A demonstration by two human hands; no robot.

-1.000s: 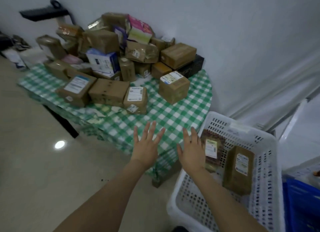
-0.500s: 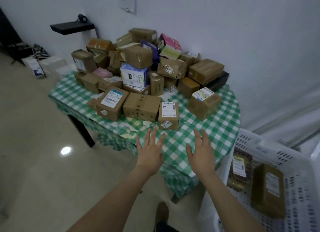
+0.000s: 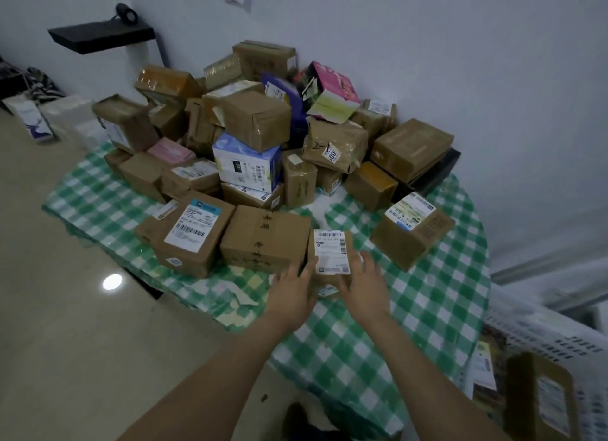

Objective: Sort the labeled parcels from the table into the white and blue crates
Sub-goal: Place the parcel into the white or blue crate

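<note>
A small brown parcel (image 3: 330, 250) with a white barcode label stands near the front of the green-checked table (image 3: 427, 309). My left hand (image 3: 292, 291) touches its left side, thumb against the label's edge. My right hand (image 3: 365, 284) lies against its right side with fingers spread and fairly straight. Behind it is a heap of several brown and coloured parcels (image 3: 253, 121). The white crate (image 3: 533, 337) shows at the lower right, with a tall labeled parcel (image 3: 543, 401) inside. No blue crate is in view.
A wide unlabeled box (image 3: 265, 240) and a big labeled box (image 3: 190, 238) sit left of the small parcel; another labeled box (image 3: 413, 231) sits to its right. A black shelf (image 3: 98, 37) hangs on the wall. Tiled floor lies to the left.
Both hands moved forward over the table edge and came up against the sides of the small labeled parcel. The view swung left, pushing the white crate to the frame's corner.
</note>
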